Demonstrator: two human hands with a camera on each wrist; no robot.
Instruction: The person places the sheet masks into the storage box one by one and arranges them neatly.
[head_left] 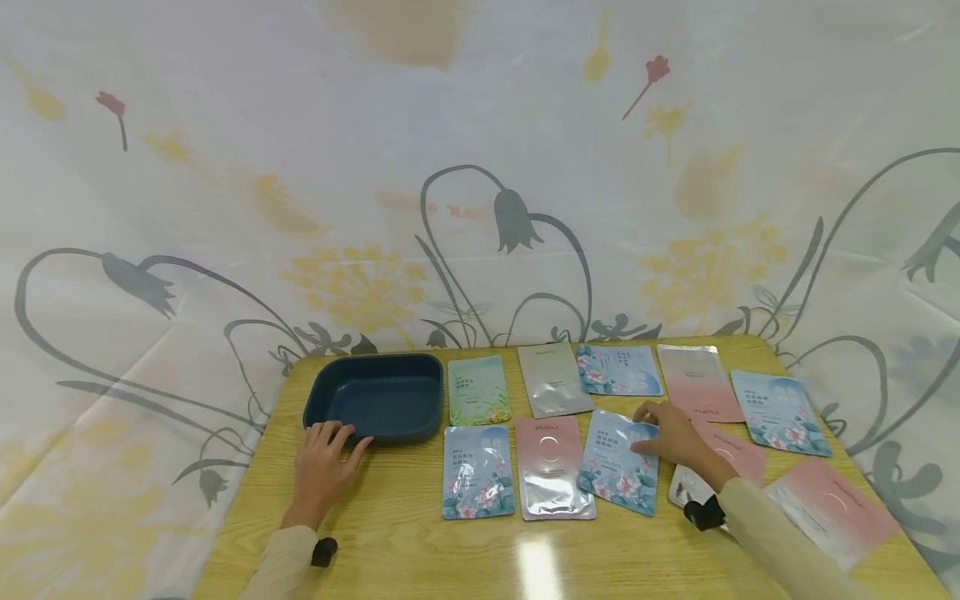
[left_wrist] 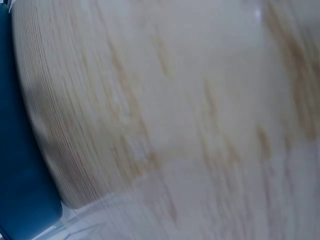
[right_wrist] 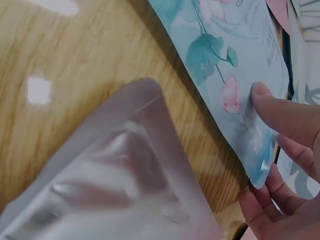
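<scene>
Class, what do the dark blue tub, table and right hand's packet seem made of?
Tub: probably dull plastic; smooth walls.
Table: apparently glossy wood or laminate; grain and glare show.
Packet: perhaps satiny plastic film or foil; thin edge, bent corner.

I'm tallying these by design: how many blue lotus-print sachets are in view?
4 blue lotus-print sachets: one leftmost in the front row, one mid-back row, one at the back row's right end, and one pinched by the right hand. The right sleeve may hide more.
</scene>
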